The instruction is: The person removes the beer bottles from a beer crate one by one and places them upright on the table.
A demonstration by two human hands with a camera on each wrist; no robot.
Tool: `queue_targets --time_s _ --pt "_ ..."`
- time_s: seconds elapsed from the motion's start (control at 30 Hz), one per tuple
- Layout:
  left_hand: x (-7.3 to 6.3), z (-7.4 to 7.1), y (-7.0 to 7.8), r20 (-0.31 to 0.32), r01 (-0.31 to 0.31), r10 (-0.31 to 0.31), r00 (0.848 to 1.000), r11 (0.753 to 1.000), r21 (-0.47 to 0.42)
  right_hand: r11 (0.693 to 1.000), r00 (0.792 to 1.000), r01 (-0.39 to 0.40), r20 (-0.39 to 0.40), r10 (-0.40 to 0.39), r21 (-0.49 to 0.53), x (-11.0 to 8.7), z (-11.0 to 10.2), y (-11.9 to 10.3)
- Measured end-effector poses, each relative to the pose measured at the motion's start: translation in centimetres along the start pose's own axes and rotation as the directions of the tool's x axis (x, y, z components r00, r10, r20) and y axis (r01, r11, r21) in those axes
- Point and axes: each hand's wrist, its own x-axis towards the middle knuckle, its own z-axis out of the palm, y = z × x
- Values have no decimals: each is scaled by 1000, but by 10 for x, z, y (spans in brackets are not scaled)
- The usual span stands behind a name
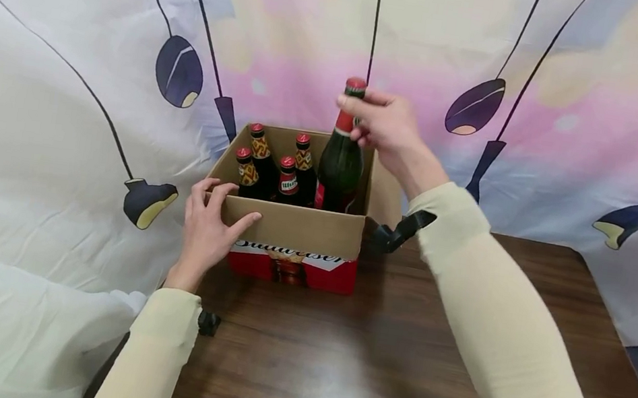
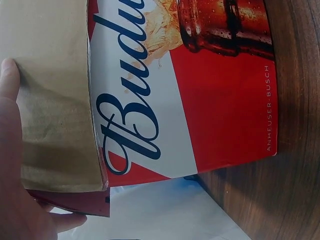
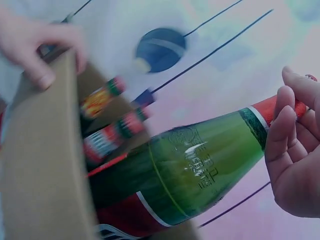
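My right hand (image 1: pixel 389 124) pinches the neck of a large green glass bottle (image 1: pixel 341 165), just below its red cap. The bottle stands upright, its lower part hidden inside an open cardboard beer box (image 1: pixel 296 228). In the right wrist view, raised lettering and a red label show on the green bottle (image 3: pixel 195 165). At the box's front left corner, my left hand (image 1: pixel 207 227) grips the edge, thumb on the front flap and fingers over the rim. Several smaller dark bottles with red caps stand in the box, among them one with a red-and-white neck label (image 1: pixel 288 184).
The box stands on a dark brown wooden table (image 1: pixel 297 352), near its back. Behind it hangs a pale printed cloth (image 1: pixel 310 41) with dark lamp shapes. White fabric (image 1: pixel 20 320) lies at the left. A side flap (image 1: pixel 386 191) of the box sticks out rightward.
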Motion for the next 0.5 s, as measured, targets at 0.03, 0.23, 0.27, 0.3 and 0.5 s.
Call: queue_targets --time_s 0.03,0.23,0.27,0.3,0.5 --pt "0 -1 -1 -1 2 -2 1000 1000 0 999 1000 -6 4 6 32 -2 -1 -11" --pt "-1 -7 -6 -27 3 -3 1000 1000 9 986 1000 14 -30 -9 164 -12 -5 -78" --pt "-1 -8 -7 -33 0 0 999 1000 11 983 999 32 -48 -23 179 -13 -7 -89" --pt "0 -9 -7 -37 -2 3 999 1000 12 981 997 62 -63 -52 181 -14 -11 -98" --pt "1 -10 -10 -39 -4 4 999 1000 16 973 974 161 -182 -131 164 -23 -38 -130"
